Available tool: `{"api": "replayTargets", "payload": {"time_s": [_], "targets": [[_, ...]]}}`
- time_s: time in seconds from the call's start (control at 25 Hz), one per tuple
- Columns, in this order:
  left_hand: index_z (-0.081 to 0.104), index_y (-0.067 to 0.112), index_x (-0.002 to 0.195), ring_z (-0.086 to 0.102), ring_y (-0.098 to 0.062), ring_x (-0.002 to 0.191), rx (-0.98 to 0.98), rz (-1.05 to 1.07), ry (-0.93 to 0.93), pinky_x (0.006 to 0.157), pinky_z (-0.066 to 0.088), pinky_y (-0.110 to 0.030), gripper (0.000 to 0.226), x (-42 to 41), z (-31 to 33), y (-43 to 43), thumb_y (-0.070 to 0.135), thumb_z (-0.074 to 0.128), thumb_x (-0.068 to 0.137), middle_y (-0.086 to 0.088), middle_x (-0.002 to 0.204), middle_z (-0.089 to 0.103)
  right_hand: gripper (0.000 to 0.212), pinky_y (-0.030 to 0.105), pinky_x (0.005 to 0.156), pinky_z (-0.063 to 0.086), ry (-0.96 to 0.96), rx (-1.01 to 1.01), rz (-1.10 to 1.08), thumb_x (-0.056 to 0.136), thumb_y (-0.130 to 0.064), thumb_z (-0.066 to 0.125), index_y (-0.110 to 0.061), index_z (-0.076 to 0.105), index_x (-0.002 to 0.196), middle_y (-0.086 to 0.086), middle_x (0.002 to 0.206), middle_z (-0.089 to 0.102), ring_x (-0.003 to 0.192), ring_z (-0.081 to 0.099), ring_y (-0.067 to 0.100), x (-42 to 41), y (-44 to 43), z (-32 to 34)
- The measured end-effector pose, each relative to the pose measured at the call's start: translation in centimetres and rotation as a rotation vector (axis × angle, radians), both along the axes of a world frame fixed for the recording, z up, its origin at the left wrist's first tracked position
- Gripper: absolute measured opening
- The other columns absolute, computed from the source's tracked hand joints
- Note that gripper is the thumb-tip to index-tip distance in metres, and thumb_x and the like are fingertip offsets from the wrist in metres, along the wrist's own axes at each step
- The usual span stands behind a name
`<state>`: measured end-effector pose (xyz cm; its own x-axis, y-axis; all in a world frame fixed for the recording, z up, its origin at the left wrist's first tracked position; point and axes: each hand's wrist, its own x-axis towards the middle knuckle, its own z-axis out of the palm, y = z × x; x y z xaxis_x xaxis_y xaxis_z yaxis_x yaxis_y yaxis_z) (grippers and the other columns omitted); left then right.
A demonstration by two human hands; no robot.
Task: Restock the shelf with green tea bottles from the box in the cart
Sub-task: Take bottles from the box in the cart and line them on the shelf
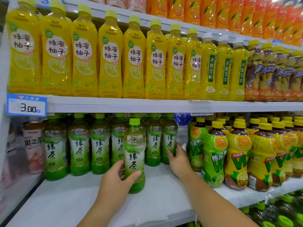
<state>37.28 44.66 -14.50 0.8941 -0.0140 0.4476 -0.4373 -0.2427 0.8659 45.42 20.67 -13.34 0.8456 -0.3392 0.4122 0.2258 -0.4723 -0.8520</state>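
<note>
Green tea bottle (134, 154) was upright at the front of the lower shelf (164, 190), our left hand (114, 179) gripping its lower half, fingers (120, 163) curled round it | our right hand (178, 159) clasped the rightmost bottle (169, 140) of the green tea row (78, 145) behind | yellow pomelo bottles (109, 54) lined the shelf above.
</note>
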Motion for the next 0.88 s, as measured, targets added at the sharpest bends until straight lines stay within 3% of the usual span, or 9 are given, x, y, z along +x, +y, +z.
{"api": "replayTargets", "payload": {"time_s": [0.16, 0.28, 0.36, 0.44, 0.52, 0.6, 0.68, 0.76, 0.88], "targets": [[0.063, 0.044, 0.105, 0.064, 0.015, 0.094, 0.013, -0.019, 0.032, 0.075, 0.05, -0.007, 0.041, -0.9, 0.6, 0.0, 0.018, 0.083, 0.08, 0.032, 0.099, 0.071, 0.035, 0.043, 0.099, 0.049, -0.005, 0.046, 0.005, 0.095, -0.016, 0.058, -0.017, 0.055, 0.13, 0.005, 0.122, 0.063, 0.114, 0.06, 0.025, -3.2, 1.0, 0.6], [0.064, 0.04, 0.113, 0.064, 0.013, 0.096, 0.033, -0.027, 0.045, 0.081, 0.051, -0.011, 0.04, -1.7, 1.3, 0.2, 0.02, 0.082, 0.083, 0.025, 0.105, 0.072, 0.028, 0.026, 0.092, 0.05, -0.046, -0.008, 0.051, 0.096, -0.014, 0.058, -0.019, 0.062, 0.123, -0.001, 0.119, 0.065, 0.111, 0.061, 0.014, -5.7, 3.1, 0.6], [0.066, 0.04, 0.112, 0.064, 0.011, 0.098, 0.064, -0.027, 0.035, 0.089, 0.054, -0.02, 0.037, -2.3, 1.9, 0.6, 0.022, 0.08, 0.084, 0.024, 0.105, 0.072, 0.017, 0.014, 0.079, 0.049, -0.029, 0.088, 0.213, 0.097, -0.016, 0.06, -0.025, 0.067, 0.109, -0.002, 0.113, 0.069, 0.102, 0.064, 0.006, -7.5, 5.2, 1.3], [0.067, 0.036, 0.115, 0.063, 0.01, 0.099, 0.083, -0.017, 0.043, 0.094, 0.053, -0.025, 0.035, -3.2, 2.3, 1.7, 0.023, 0.079, 0.085, 0.023, 0.106, 0.072, 0.017, 0.022, 0.08, 0.053, 0.021, 0.207, 0.394, 0.098, -0.02, 0.059, -0.025, 0.067, 0.112, 0.001, 0.116, 0.07, 0.102, 0.066, 0.011, -8.7, 7.9, 2.0], [0.067, 0.033, 0.12, 0.064, 0.009, 0.1, 0.088, -0.012, 0.066, 0.097, 0.053, -0.027, 0.037, -4.2, 2.7, 3.0, 0.023, 0.078, 0.086, 0.022, 0.108, 0.072, 0.036, 0.026, 0.086, 0.054, 0.023, 0.17, 0.478, 0.094, -0.028, 0.065, -0.019, 0.06, 0.129, -0.006, 0.121, 0.066, 0.106, 0.064, 0.009, -9.3, 10.4, 2.5], [0.066, 0.031, 0.123, 0.064, 0.006, 0.103, 0.092, 0.015, 0.076, 0.098, 0.053, -0.03, 0.039, -5.1, 2.8, 5.1, 0.023, 0.077, 0.086, 0.02, 0.11, 0.071, 0.055, 0.015, 0.082, 0.051, -0.001, 0.041, 0.497, 0.087, -0.031, 0.074, -0.014, 0.055, 0.136, -0.015, 0.116, 0.063, 0.1, 0.061, -0.007, -9.3, 12.9, 2.8], [0.065, 0.031, 0.124, 0.063, 0.002, 0.105, 0.119, 0.054, 0.077, 0.099, 0.053, -0.033, 0.038, -5.8, 2.9, 7.8, 0.025, 0.075, 0.087, 0.017, 0.113, 0.07, 0.061, 0.01, 0.077, 0.047, -0.011, -0.076, 0.5, 0.084, -0.032, 0.077, -0.013, 0.055, 0.137, -0.017, 0.111, 0.063, 0.096, 0.058, -0.01, -9.0, 15.7, 3.0], [0.064, 0.031, 0.124, 0.063, -0.004, 0.108, 0.141, 0.108, 0.089, 0.099, 0.053, -0.036, 0.036, -5.9, 2.7, 10.5, 0.026, 0.074, 0.089, 0.012, 0.117, 0.067, 0.058, 0.013, 0.078, 0.048, -0.04, -0.108, 0.523, 0.084, -0.034, 0.077, -0.015, 0.057, 0.135, -0.019, 0.107, 0.064, 0.096, 0.059, -0.008, -8.8, 18.8, 3.0], [0.063, 0.027, 0.124, 0.059, -0.009, 0.108, 0.159, 0.24, 0.105, 0.102, 0.048, -0.032, 0.033, -5.6, 2.4, 14.4, 0.025, 0.07, 0.092, 0.002, 0.12, 0.055, 0.035, 0.011, 0.078, 0.051, -0.06, -0.034, 0.611, 0.086, -0.028, 0.076, -0.024, 0.064, 0.119, -0.02, 0.1, 0.072, 0.094, 0.065, -0.007, -8.3, 23.8, 2.6]]}}
